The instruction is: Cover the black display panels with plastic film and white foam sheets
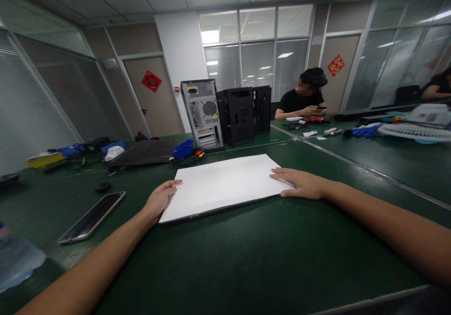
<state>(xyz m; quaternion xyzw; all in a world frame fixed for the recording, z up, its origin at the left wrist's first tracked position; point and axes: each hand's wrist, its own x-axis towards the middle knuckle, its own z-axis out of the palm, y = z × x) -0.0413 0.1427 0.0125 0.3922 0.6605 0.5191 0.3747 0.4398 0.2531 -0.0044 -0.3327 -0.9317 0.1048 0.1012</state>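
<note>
Lying flat on the green table (246, 258), a white panel (221, 185) is seen straight ahead, its dark underside showing as a thin line along the near edge. The left hand (160, 201) is set against the panel's left edge near the front corner, fingers loosely bent with their tips on the white face; whether the edge is actually gripped cannot be told. The right hand (299, 183) is spread open, palm down, over the panel's right front corner, nothing being clasped.

A phone (91, 216) is laid face up on the table to the left, well apart from the panel. Behind the panel, a grey tower (202, 113) is stood upright with its rear ports turned this way, and two black cases (243, 115) are stood just beside it. A blue object (183, 149) with cables is placed in front of the tower. At the far side a person (305, 96) in a black shirt is seated, with tools scattered nearby.
</note>
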